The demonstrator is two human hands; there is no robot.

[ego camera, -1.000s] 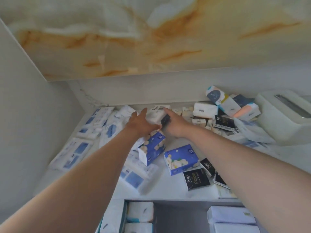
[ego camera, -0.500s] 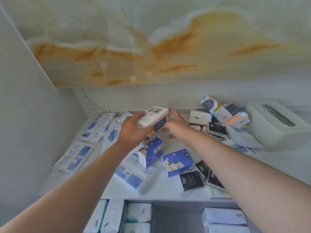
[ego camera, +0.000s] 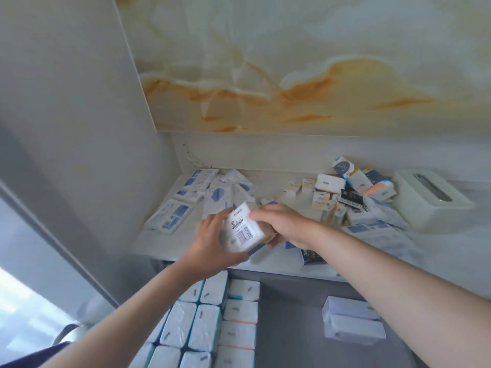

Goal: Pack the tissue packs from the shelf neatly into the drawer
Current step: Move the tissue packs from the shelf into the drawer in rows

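both hands clasp one tissue pack point(ego camera: 243, 229) above the shelf point(ego camera: 148, 240) edge: the left hand point(ego camera: 212, 243) cups its underside, the right hand point(ego camera: 284, 224) curls over its far end, likely to square it for the drawer point(ego camera: 292, 314). the pack is a soft, glossy white brick with a barcode; the packed rows point(ego camera: 212, 322) below stand tight on edge, so it should slot beside them

Two hands show, the left hand point(ego camera: 212, 244) and the right hand point(ego camera: 285, 225), with one white barcode tissue pack point(ego camera: 243, 231) between them. One white tissue box point(ego camera: 430, 200) stands at the far right of the shelf point(ego camera: 148, 241). In the drawer point(ego camera: 289, 322), about a dozen white packs point(ego camera: 204, 330) show at the left and two white packs point(ego camera: 353, 324) at the right. The loose packs on the shelf are too jumbled to count.
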